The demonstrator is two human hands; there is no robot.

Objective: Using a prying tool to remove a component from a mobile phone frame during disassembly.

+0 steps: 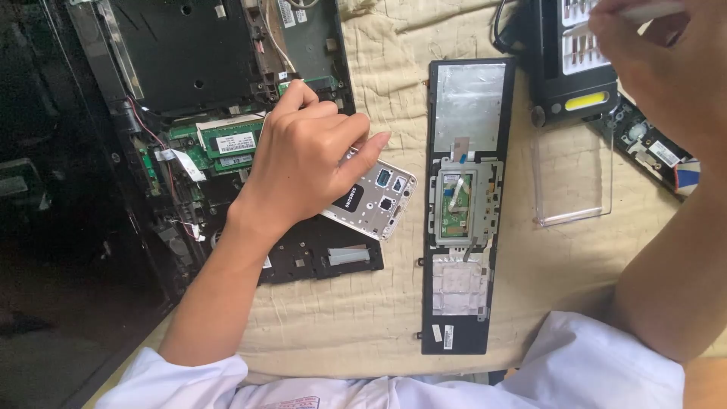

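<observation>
Head view: the left hand point(303, 163) lies at about ten o'clock from centre, palm down, its fingers bent loosely over the opened laptop point(219, 98) and a white phone point(375, 198). The fingertips touch the laptop's inner edge near the green memory boards point(227, 144), while the thumb rests on the phone's upper edge; the hand is not clenched, and whether it truly grips the phone cannot be told. The phone lies back up, tilted, partly on the laptop's lower corner, at the picture's centre. Just right of it, at three o'clock, a long black palmrest strip point(466, 204) lies inner side up on the beige cloth point(363, 318). At one o'clock the right hand point(666, 60) pinches a slim white tool point(644, 10) above a black bit case point(572, 60). A clear lid point(572, 178) lies below the case.
</observation>
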